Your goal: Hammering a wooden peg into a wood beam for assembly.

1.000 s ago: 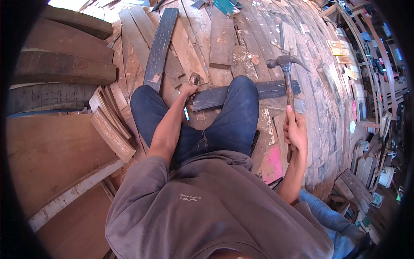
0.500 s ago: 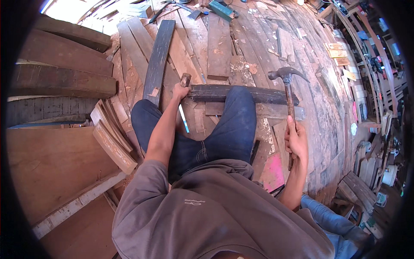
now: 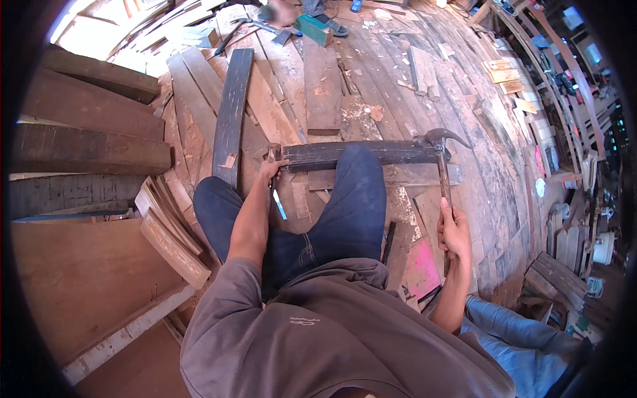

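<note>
Upright in my left hand (image 3: 271, 171) is a chisel (image 3: 274, 150) with a short wooden handle, its top standing above my fist. My fingers hide its blade. The hand is at the left end of a dark, worn timber (image 3: 312, 154), which lies crosswise with my right knee over it. Closed round the lower handle of a claw hammer (image 3: 443, 176) is my right hand (image 3: 454, 229). The hammer head is raised and appears in front of the timber's right end; its exact height I cannot tell.
A dark plank (image 3: 232, 113) lies beyond my left knee, and a brown board (image 3: 323, 93) lies farther ahead. Thick beams (image 3: 93, 146) are stacked at the left. Far ahead, another person's foot (image 3: 337, 28) shows beside a green box (image 3: 314, 30). Light-blue denim (image 3: 511, 331) shows at lower right.
The view has shifted slightly. My right hand has lowered the hammer somewhat toward me. My left hand still grips the chisel at the timber's end. Another person's leg and foot now show far ahead.
</note>
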